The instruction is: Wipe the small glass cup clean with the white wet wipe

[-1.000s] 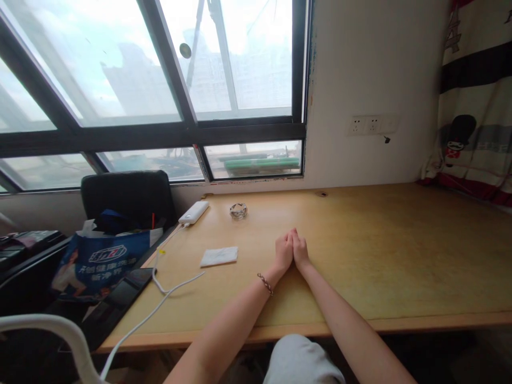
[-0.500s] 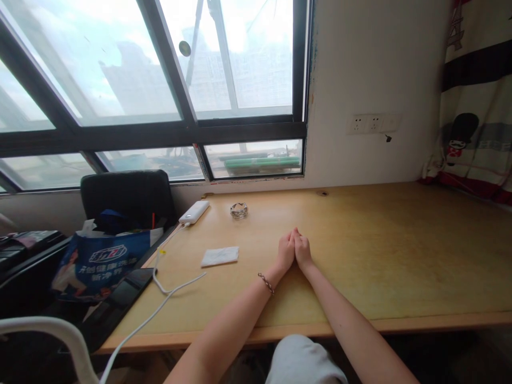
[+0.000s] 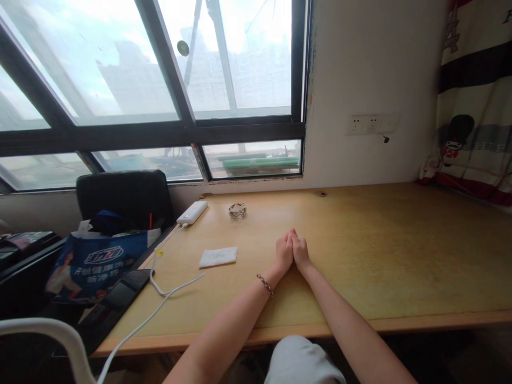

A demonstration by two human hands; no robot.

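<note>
My left hand (image 3: pixel 284 252) and my right hand (image 3: pixel 301 250) rest together on the wooden table (image 3: pixel 384 256), knuckles and thumbs touching. Both are closed with their fingers curled in, and no object shows in or between them; the palms face away from view. A braided bracelet (image 3: pixel 265 285) circles my left wrist. Left of the hands lies a flat white tissue packet (image 3: pixel 218 257), apart from them. Farther back stands a silvery ring-shaped bangle (image 3: pixel 237 211).
A white power bank (image 3: pixel 192 213) lies at the table's left edge, with a white cable (image 3: pixel 165 303) running over the tabletop. Beyond that edge are a dark tablet-like slab (image 3: pixel 116 309), a blue bag (image 3: pixel 96 266) and a black chair (image 3: pixel 124 194). A wall and window border the back.
The whole view has shifted very slightly to the left. Both hands keep the same closed pose, and nothing on the table has moved.
</note>
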